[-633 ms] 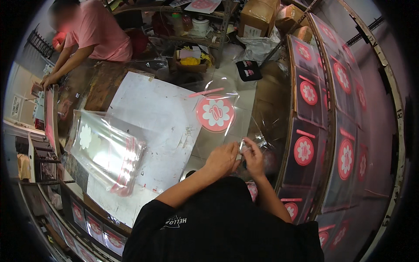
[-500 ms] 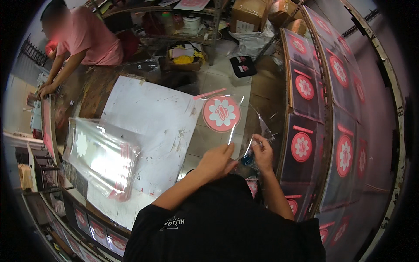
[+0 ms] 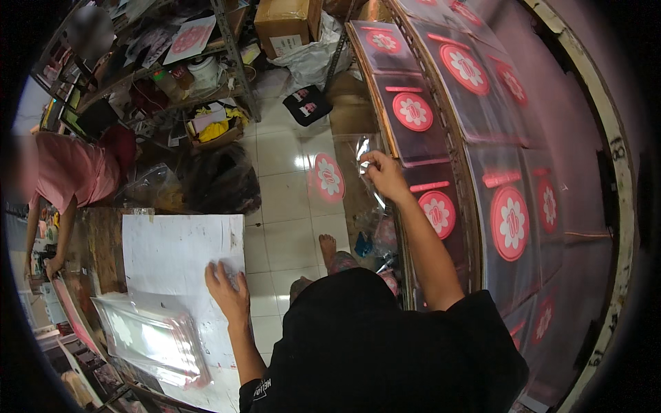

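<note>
The right hand (image 3: 383,173) pinched a clear bag (image 3: 337,175) beside the rack (image 3: 454,148); the left hand (image 3: 227,292) lay flat, fingers spread, on the paper (image 3: 179,248) — best kept steady, the bag taut

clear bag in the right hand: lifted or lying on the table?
Lifted. The right hand pinches the clear bag at its top edge, hanging over the floor, off the table.

We count two hands, the left hand (image 3: 228,294) and the right hand (image 3: 383,174), and one clear bag (image 3: 339,180) with a flower sticker mid-frame. One white sheet (image 3: 180,244) and one bag stack (image 3: 153,336) sit lower left, one cardboard box (image 3: 286,24) up top.
</note>
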A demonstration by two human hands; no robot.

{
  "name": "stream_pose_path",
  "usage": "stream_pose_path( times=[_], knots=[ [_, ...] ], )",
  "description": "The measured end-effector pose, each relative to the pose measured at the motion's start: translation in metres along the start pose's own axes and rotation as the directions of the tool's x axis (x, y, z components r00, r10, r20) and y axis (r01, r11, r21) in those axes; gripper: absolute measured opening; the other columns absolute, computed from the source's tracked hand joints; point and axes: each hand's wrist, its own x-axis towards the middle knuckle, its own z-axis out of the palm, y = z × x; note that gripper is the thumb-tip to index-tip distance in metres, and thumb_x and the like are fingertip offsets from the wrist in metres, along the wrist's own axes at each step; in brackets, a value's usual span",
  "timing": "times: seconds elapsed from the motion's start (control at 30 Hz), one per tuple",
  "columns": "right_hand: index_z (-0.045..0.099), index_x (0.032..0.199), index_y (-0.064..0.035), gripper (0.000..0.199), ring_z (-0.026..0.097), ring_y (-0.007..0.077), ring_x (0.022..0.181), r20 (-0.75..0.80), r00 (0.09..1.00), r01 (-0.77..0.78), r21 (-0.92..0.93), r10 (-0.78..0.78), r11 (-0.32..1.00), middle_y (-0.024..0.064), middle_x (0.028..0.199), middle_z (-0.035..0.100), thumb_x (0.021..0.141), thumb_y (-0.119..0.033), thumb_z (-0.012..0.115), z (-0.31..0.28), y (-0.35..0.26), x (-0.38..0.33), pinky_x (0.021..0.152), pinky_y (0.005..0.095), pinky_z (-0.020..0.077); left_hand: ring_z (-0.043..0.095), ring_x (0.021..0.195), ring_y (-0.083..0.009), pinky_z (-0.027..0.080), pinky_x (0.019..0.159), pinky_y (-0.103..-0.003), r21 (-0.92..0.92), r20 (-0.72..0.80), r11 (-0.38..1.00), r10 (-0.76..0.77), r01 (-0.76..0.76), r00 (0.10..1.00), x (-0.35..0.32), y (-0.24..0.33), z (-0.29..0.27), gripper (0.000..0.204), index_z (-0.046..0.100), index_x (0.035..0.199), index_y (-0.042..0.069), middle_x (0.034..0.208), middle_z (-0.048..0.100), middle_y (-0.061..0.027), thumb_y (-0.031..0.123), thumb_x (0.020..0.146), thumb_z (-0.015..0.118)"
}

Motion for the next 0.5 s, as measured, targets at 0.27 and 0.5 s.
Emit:
stream_pose_path(
  times=[0.27, 0.5],
  knots=[
    [0.054, 0.134, -0.0058, 0.047, 0.072, 0.0242, 0.094, -0.124, 0.991, -0.013, 0.292, 0.051, 0.956, 0.0147, 0.129, 0.062, 0.087, 0.002, 0.050, -0.053, 0.022, 0.110, 0.076, 0.0352, 0.0566, 0.037, 0.135, -0.0471, 0.028, 0.113, -0.056, 0.095, -0.021, 0.994, -0.058, 0.060, 0.998, -0.003, 0.003, 0.017, 0.056, 0.045, 0.139, -0.003, 0.146, 0.040, -0.0278, 0.021, 0.091, 0.061],
    [0.052, 0.136, -0.0054, 0.050, 0.070, 0.0205, 0.095, -0.367, 0.842, -0.054, 0.672, 0.396, 0.738, 0.0100, 0.137, 0.055, 0.087, 0.002, 0.049, -0.103, 0.119, 0.115, 0.074, 0.0260, 0.0535, 0.038, 0.134, -0.0459, 0.030, 0.112, -0.055, 0.125, -0.034, 0.988, -0.091, 0.095, 0.995, 0.001, 0.011, 0.015, 0.051, 0.048, 0.134, -0.004, 0.145, 0.041, -0.0271, 0.019, 0.090, 0.061]
  ],
)
